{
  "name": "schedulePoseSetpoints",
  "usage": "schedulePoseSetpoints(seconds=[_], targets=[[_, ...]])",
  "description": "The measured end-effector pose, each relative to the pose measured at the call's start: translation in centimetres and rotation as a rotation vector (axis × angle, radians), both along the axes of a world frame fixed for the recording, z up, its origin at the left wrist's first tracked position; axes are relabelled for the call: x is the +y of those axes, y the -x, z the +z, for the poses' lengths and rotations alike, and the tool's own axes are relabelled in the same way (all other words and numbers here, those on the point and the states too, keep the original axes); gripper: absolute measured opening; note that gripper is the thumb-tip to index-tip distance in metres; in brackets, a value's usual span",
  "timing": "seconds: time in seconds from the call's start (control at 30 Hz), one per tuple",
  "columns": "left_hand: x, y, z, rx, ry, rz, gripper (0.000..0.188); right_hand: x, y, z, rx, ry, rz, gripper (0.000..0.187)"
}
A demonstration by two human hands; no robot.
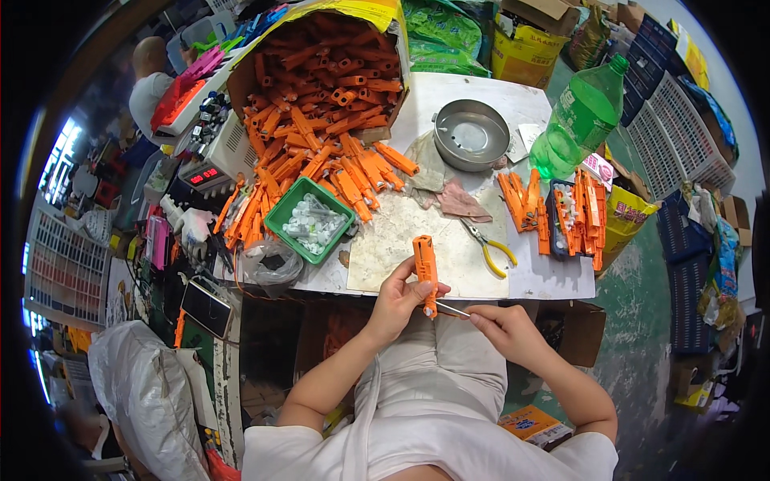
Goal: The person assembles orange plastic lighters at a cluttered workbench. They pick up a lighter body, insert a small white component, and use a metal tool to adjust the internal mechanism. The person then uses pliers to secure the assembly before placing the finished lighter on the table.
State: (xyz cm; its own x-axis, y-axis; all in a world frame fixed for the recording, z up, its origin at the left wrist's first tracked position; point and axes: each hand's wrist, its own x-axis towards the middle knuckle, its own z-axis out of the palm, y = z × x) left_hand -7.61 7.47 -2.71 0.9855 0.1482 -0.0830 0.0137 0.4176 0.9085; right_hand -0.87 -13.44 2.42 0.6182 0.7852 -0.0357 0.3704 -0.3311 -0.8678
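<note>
My left hand (393,306) is closed round an orange plastic part (425,268), a long narrow housing with a dark slot, held upright above my lap at the table's front edge. My right hand (507,330) pinches a thin metal rod-like tool (454,310), whose tip meets the lower end of the orange part; the tip's exact place is hidden. Pliers with yellow handles (491,250) lie on the table just beyond my hands. Left of them stands a green tray (273,224) with small clear and white plastic pieces (313,223).
A large yellow carton (403,48) on its side spills many orange parts (321,120) onto the table. At the back stand a metal bowl (472,136) and a green bottle (584,116). More orange parts fill a dark box (561,220) at right. Pinkish cloth (462,202) lies mid-table.
</note>
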Motion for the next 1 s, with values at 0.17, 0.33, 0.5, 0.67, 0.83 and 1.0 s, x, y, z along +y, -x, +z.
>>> schedulePoseSetpoints(seconds=[0.17,0.33,0.5,0.67,0.83,1.0], targets=[[-0.2,0.5,-0.1,-0.05,-0.007,-0.062,0.044,-0.1,-2.9,0.4,0.871,0.17,-0.001,0.025],[-0.9,0.6,-0.7,-0.026,-0.06,0.02,0.044,0.4,-0.3,-1.0,-0.452,-0.043,0.138,0.024],[-1.3,0.0,-0.8,-0.004,0.049,0.134,0.04,-0.1,1.2,-0.2,-0.909,0.232,0.245,0.033],[-0.5,-1.2,-1.9,-0.039,0.171,0.238,0.038,1.4,-3.7,-2.0,-0.803,-0.033,-0.078,0.021],[-0.6,-2.7,-2.8,-0.104,0.329,0.277,0.044,4.4,-7.9,-3.3,-0.857,0.099,-0.264,0.025],[-0.9,-3.3,-3.3,-0.137,0.442,0.361,0.046,8.4,-4.5,-2.8,-0.22,-0.183,-0.096,0.028]])
